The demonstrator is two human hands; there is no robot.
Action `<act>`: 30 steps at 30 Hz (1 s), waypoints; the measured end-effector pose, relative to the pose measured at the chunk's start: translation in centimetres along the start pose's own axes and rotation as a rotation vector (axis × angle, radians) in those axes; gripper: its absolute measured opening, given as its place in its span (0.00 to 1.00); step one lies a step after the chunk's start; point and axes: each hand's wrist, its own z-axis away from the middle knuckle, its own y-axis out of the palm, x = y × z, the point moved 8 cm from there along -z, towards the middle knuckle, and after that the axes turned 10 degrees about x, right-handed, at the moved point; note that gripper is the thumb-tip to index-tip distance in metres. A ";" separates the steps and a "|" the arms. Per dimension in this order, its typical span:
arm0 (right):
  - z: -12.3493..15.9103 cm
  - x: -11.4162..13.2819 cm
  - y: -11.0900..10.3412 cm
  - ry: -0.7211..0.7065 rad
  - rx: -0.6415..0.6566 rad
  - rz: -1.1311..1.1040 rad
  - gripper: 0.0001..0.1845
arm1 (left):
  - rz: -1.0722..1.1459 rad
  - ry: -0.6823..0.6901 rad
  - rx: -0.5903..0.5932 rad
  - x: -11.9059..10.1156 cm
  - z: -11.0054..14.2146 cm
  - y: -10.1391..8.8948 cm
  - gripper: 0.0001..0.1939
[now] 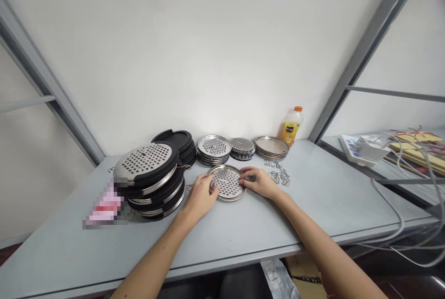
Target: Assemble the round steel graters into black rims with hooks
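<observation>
Head view: two bare hands and one perforated metal disc, recorded at a grey table (250, 229).

Left hand (200, 197): fingers curled at the left rim of the perforated metal disc (228, 185), thumb laid over its edge; the rim was gripped. Right hand (260, 182): partly closed, its fingers bent and the opposite rim held at the fingertips.

Labels and writing: on an orange-capped bottle (290, 127), a yellow label with a dark patch was noted, its characters too small to be read. A white label was seen on a grey plastic bag (278, 280) below the table edge; its print could not be made out. A pink item (106, 206) at the left was obscured by pixelation.

Position: the disc was placed face up between both hands, touched by each. Behind it were set a stack of similar discs (213, 147) and a stack of smaller perforated discs (242, 147). Well to the left of the disc, beyond the left hand, black-edged assemblies (149, 164) were piled, with black round pieces (179, 140) stacked behind. Metal clips (278, 174) were scattered just beyond the right hand, in front of stacked plain discs (271, 145).
</observation>
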 end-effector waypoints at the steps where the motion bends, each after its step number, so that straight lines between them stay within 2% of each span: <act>1: 0.0 0.0 -0.1 0.008 -0.005 0.003 0.08 | 0.005 0.007 0.002 0.0 0.0 0.2 0.18; 6: 0.0 0.2 -0.1 0.021 -0.017 0.020 0.07 | 0.036 0.062 0.000 -0.4 0.2 0.3 0.24; 12: 0.0 0.3 0.1 -0.035 -0.014 0.038 0.12 | 0.051 0.047 0.002 -0.4 0.1 0.1 0.27; 21: 0.0 0.7 0.1 -0.065 0.021 0.059 0.13 | 0.024 0.013 -0.023 -1.0 0.3 -0.5 0.11; 30: -0.1 0.3 0.3 -0.093 0.025 0.061 0.14 | -0.045 0.028 -0.035 -0.8 0.2 -0.5 0.11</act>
